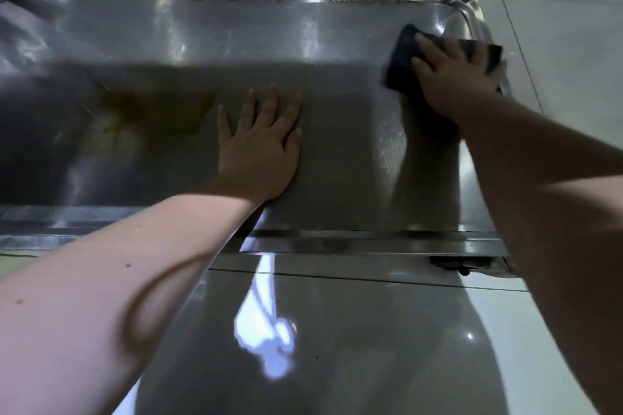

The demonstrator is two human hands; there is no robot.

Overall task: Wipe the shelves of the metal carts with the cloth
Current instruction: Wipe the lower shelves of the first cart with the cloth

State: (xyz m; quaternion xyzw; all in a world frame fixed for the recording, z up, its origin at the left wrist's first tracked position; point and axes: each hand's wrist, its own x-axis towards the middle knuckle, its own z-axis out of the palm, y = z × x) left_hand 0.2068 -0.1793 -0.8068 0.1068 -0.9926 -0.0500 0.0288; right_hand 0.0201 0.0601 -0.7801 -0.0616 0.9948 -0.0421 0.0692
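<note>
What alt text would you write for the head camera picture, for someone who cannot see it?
A person's right hand presses a dark cloth onto the far right corner of a metal cart shelf, while the left hand rests flat mid-shelf. A yellowish stain lies to its left.

No readable text or labels anywhere.

We see a dim, softly blurred view in which a broad shadow darkens the near half of the metal shelf [236, 30], white glare streaks its far side and the glossy floor [337, 347], and wide-angle bending curves the edges.
</note>
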